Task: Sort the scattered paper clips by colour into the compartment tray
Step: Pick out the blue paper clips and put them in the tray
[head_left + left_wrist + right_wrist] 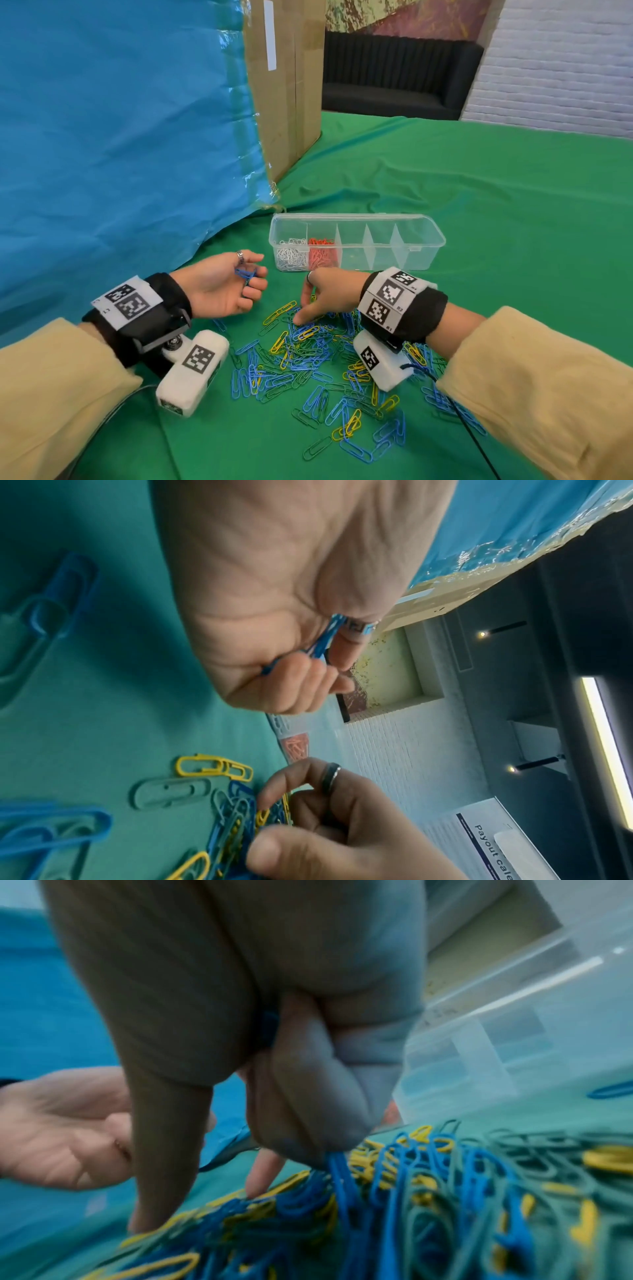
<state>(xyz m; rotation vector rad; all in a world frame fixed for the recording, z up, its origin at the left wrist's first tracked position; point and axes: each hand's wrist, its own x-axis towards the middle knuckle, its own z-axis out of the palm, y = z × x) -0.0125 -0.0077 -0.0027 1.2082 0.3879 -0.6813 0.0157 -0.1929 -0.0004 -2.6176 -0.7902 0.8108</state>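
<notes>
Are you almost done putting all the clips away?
Not yet. The tray already has white clips in its first slot and red clips in the next; the other three slots look empty. The left hand holds a few blue clips, and the right hand is picking in the pile. Blue, yellow and green remain.

My head view is bright, evenly lit and sharp, bowed at the edges; my right wrist view is dim and motion-blurred.
</notes>
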